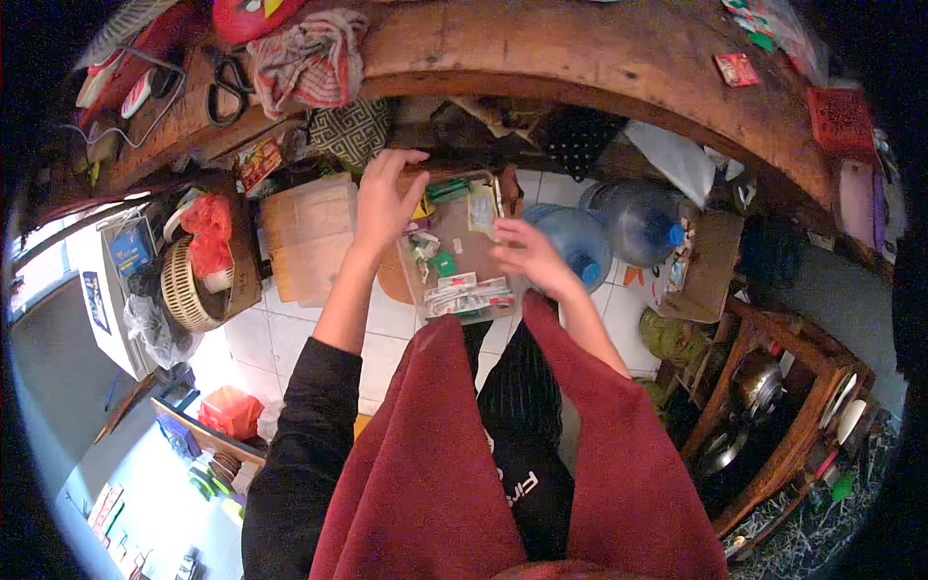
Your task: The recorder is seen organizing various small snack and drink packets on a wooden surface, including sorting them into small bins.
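Observation:
Before me a clear plastic container (464, 232) holds small packets. White and red sachets (467, 296) lie in a stack at its near end. A green packet (444, 263) rests near the middle, and green packs (449, 191) sit at the far end. By the far right corner stands a pale yellowish packet (483, 208). My left hand (388, 199) is above the container's left side, thumb and fingers apart, holding nothing visible. At the right rim is my right hand (533, 254), fingers spread and slightly blurred; whether it touches the rim is unclear.
A translucent plastic lid or box (312, 239) lies to the left. Large blue water bottles (641, 228) stand at the right, beside a cardboard box (703, 268). A wooden counter (507, 51) overhangs the far side, bearing a striped cloth (308, 58). A wicker basket (190, 286) stands farther left.

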`<move>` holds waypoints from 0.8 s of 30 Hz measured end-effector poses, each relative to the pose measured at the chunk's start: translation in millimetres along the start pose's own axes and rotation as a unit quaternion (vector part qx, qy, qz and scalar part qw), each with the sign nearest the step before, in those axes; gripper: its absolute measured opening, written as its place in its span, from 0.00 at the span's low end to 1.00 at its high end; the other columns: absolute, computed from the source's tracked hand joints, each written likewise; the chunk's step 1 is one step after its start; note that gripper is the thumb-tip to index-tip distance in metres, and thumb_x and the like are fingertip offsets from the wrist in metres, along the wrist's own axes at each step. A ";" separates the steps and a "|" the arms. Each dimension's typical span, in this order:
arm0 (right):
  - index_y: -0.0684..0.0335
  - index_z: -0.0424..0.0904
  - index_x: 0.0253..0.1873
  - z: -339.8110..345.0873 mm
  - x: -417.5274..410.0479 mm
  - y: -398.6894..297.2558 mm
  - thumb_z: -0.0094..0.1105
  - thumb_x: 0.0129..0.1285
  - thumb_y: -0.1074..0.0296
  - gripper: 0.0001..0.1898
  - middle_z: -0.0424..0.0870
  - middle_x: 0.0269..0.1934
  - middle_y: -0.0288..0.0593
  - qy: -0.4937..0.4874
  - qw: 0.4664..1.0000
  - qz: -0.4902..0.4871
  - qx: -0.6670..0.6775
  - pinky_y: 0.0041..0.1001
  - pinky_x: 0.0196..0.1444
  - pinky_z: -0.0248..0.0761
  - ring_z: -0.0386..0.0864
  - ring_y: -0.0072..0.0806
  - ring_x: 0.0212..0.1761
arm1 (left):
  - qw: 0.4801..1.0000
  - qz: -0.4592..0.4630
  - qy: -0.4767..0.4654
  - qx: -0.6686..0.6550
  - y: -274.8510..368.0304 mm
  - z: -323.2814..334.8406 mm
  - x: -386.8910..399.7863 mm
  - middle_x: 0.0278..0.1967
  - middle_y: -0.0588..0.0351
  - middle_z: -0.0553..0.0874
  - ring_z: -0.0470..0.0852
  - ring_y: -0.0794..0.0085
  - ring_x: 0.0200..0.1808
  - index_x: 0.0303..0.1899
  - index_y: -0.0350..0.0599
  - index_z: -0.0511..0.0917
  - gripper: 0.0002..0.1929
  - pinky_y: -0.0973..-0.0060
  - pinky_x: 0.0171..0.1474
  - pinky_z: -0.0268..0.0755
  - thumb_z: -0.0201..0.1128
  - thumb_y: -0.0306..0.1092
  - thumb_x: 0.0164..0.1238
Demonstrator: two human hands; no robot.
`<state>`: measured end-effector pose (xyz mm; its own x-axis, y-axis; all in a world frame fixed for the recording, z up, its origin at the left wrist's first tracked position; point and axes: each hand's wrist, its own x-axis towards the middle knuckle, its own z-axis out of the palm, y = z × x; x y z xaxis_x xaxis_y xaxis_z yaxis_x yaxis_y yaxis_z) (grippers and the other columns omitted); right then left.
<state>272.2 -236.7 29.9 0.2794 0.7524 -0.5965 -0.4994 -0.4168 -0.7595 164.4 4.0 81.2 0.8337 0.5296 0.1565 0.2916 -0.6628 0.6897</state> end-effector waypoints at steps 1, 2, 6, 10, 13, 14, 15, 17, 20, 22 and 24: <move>0.60 0.64 0.69 -14.1 -11.6 -17.8 0.65 0.61 0.70 0.31 0.75 0.63 0.52 0.005 0.998 -0.018 -0.067 0.33 0.53 0.77 0.80 0.38 0.56 | 1.000 0.002 0.004 -0.018 16.3 -3.0 4.8 0.44 0.50 0.82 0.80 0.53 0.48 0.47 0.44 0.81 0.14 0.64 0.51 0.72 0.67 0.31 0.59; 0.60 0.65 0.69 -29.5 -25.5 -37.6 0.65 0.61 0.69 0.31 0.76 0.62 0.52 0.026 0.986 -0.063 -0.149 0.33 0.54 0.77 0.80 0.38 0.56 | 0.996 -0.039 -0.046 -0.062 35.5 -5.9 9.0 0.45 0.50 0.82 0.81 0.58 0.48 0.50 0.44 0.80 0.16 0.66 0.52 0.73 0.67 0.32 0.60; 0.60 0.68 0.68 -83.5 -81.4 -129.4 0.65 0.61 0.68 0.30 0.75 0.63 0.49 0.081 0.940 -0.135 -0.302 0.36 0.57 0.74 0.79 0.40 0.58 | 0.917 0.050 -0.328 -0.224 121.2 -18.8 51.2 0.52 0.51 0.81 0.80 0.64 0.52 0.56 0.42 0.78 0.21 0.67 0.57 0.72 0.67 0.36 0.62; 0.61 0.68 0.67 -123.3 -129.2 -213.2 0.65 0.61 0.68 0.29 0.75 0.62 0.46 0.095 0.929 -0.219 -0.284 0.36 0.59 0.73 0.77 0.37 0.59 | 0.885 0.162 -0.321 -0.296 211.8 -8.9 101.9 0.60 0.50 0.78 0.75 0.63 0.63 0.59 0.41 0.76 0.23 0.65 0.66 0.65 0.66 0.35 0.63; 0.63 0.71 0.64 -151.8 -137.9 -257.6 0.63 0.64 0.68 0.24 0.79 0.57 0.41 0.127 0.910 -0.306 -0.249 0.30 0.56 0.74 0.79 0.29 0.53 | 0.903 0.247 -0.203 -0.288 254.3 24.3 146.7 0.62 0.47 0.76 0.72 0.59 0.66 0.59 0.40 0.75 0.23 0.64 0.69 0.62 0.66 0.37 0.64; 0.64 0.74 0.61 -164.5 -131.4 -272.4 0.63 0.64 0.67 0.22 0.81 0.54 0.41 0.165 0.878 -0.344 -0.289 0.29 0.54 0.75 0.81 0.28 0.51 | 0.915 0.268 -0.158 -0.257 262.7 39.9 164.1 0.62 0.46 0.76 0.72 0.57 0.66 0.58 0.40 0.75 0.22 0.64 0.69 0.61 0.65 0.38 0.64; 0.64 0.76 0.59 -177.8 -122.6 -286.6 0.62 0.65 0.66 0.19 0.83 0.51 0.42 0.197 0.845 -0.381 -0.320 0.28 0.52 0.75 0.82 0.26 0.49 | 0.919 0.304 -0.098 -0.229 268.1 56.6 182.7 0.62 0.45 0.75 0.72 0.55 0.66 0.57 0.40 0.76 0.22 0.63 0.69 0.61 0.64 0.39 0.65; 0.65 0.79 0.55 -205.5 -100.6 -313.4 0.63 0.64 0.66 0.16 0.85 0.48 0.46 0.283 0.785 -0.387 -0.394 0.28 0.50 0.75 0.83 0.27 0.46 | 0.965 0.252 -0.025 -0.074 273.1 90.5 225.6 0.63 0.42 0.73 0.71 0.52 0.67 0.57 0.42 0.76 0.21 0.60 0.69 0.61 0.63 0.39 0.64; 0.60 0.81 0.53 -241.3 -58.0 -346.8 0.63 0.61 0.67 0.15 0.85 0.44 0.49 0.333 0.646 -0.439 -0.528 0.34 0.49 0.76 0.83 0.41 0.44 | 0.949 0.187 0.205 0.147 269.2 128.4 292.2 0.57 0.41 0.78 0.75 0.45 0.59 0.51 0.43 0.80 0.16 0.55 0.64 0.67 0.58 0.37 0.64; 0.59 0.82 0.51 -260.0 -28.1 -369.4 0.63 0.59 0.67 0.15 0.84 0.44 0.51 0.344 0.580 -0.443 -0.591 0.37 0.50 0.75 0.83 0.46 0.45 | 0.921 0.155 0.289 0.212 262.7 136.3 336.6 0.56 0.40 0.79 0.76 0.45 0.58 0.52 0.40 0.78 0.18 0.53 0.62 0.68 0.60 0.35 0.62; 0.60 0.83 0.50 -269.6 7.9 -397.7 0.62 0.57 0.67 0.15 0.84 0.45 0.52 0.337 0.575 -0.435 -0.605 0.38 0.53 0.74 0.83 0.46 0.46 | 0.935 0.107 0.263 0.214 255.1 138.7 366.0 0.59 0.41 0.75 0.72 0.46 0.61 0.55 0.37 0.74 0.23 0.53 0.64 0.65 0.64 0.35 0.58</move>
<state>694.1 -202.5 257.3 0.4506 0.7459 0.4905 0.8925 -0.3896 -0.2275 608.9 -44.6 216.4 0.5810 0.4737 0.6619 0.3993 -0.8745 0.2753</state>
